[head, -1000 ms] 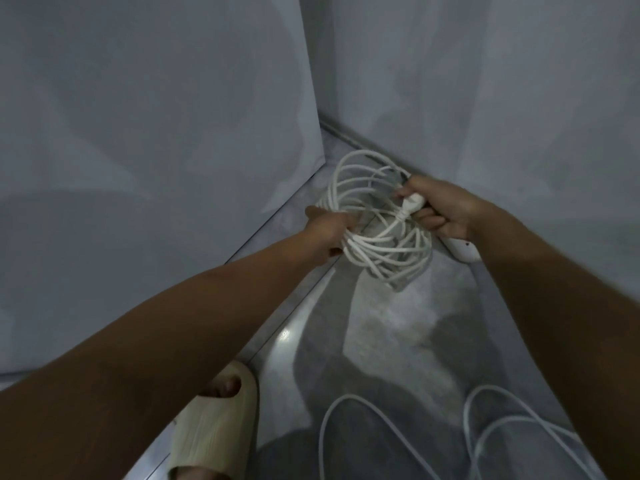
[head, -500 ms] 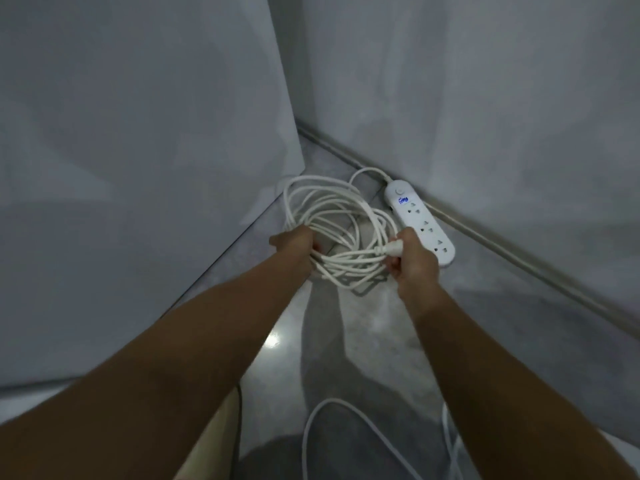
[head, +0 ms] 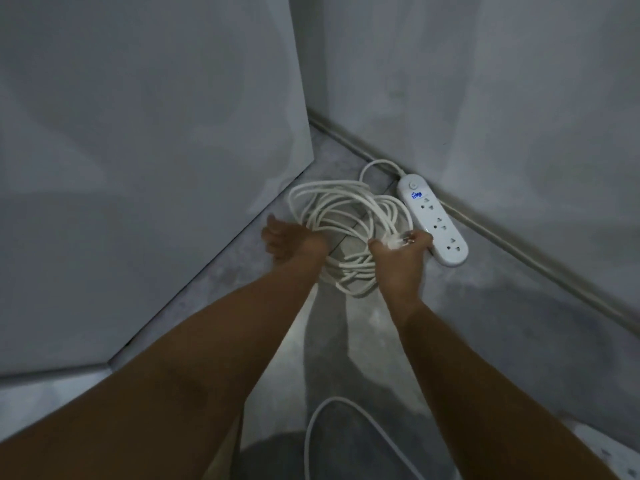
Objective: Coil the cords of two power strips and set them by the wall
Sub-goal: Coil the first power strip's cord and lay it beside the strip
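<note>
The left grip (head: 294,245) is closed round the near-left side of a coiled cord (head: 346,209), fingers curled about a bundle of its white strands and the thumb sticking out toward the left. The right grip (head: 403,254) holds the coil's right side and pinches the plug (head: 398,241) at the cord's end between thumb and fingers, with the metal prongs just showing above the knuckles. Both bare forearms reach forward and down from the bottom of the view.

The coil is a loose bunch of many uneven loops spread between the two grips, low over the grey floor (head: 467,323) in the corner. Whether it rests fully on the floor cannot be told.

Just to the right of the coil, the white power strip (head: 437,226) lies flat on the floor, its long side close along the baseboard (head: 512,249) of the right wall (head: 502,98). Its sockets face up, with a round switch (head: 412,185) at the far end and a blue mark (head: 416,195) beside it. The cord leaves that far end, arcs away from the baseboard and runs into the coil. The right grip is just beside the strip's near half.

A large grey panel (head: 138,168) closes off the left side and meets the floor near the left grip. At the bottom, a second cord (head: 337,399) lies in an open arc on the floor between the forearms, well apart from the coil.
</note>
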